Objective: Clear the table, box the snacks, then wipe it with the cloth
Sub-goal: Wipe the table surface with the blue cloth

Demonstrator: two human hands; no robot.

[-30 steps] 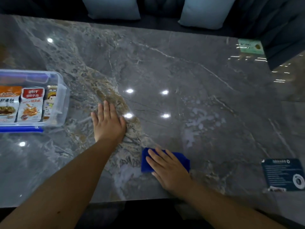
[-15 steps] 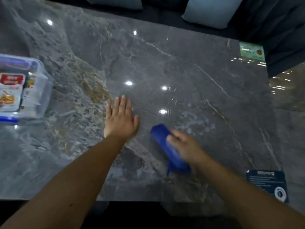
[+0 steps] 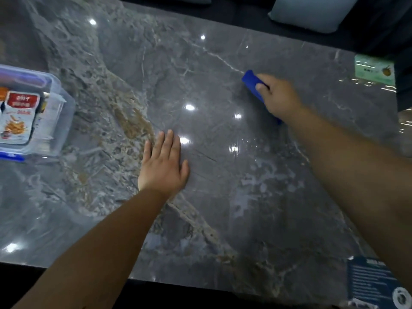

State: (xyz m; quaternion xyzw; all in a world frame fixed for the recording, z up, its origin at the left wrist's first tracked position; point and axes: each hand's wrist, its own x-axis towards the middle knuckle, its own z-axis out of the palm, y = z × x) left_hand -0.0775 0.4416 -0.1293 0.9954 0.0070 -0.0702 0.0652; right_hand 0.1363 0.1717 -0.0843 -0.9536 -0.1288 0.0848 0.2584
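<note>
My right hand presses a blue cloth onto the grey marble table, far out toward the back right. Only the cloth's left end and a sliver below the wrist show; the hand hides the middle. My left hand lies flat on the table near its middle, fingers apart, holding nothing. A clear plastic box with a blue rim stands at the left edge. Snack packets lie inside it, the nearest one white and red.
A pale green card lies at the table's far right corner. A dark blue card sits near the front right edge. Light cushions line the dark sofa behind the table. Smeary wet marks show right of centre.
My right hand has swept the blue cloth from near the front edge away across the table toward the back right. My left hand stays flat on the table.
</note>
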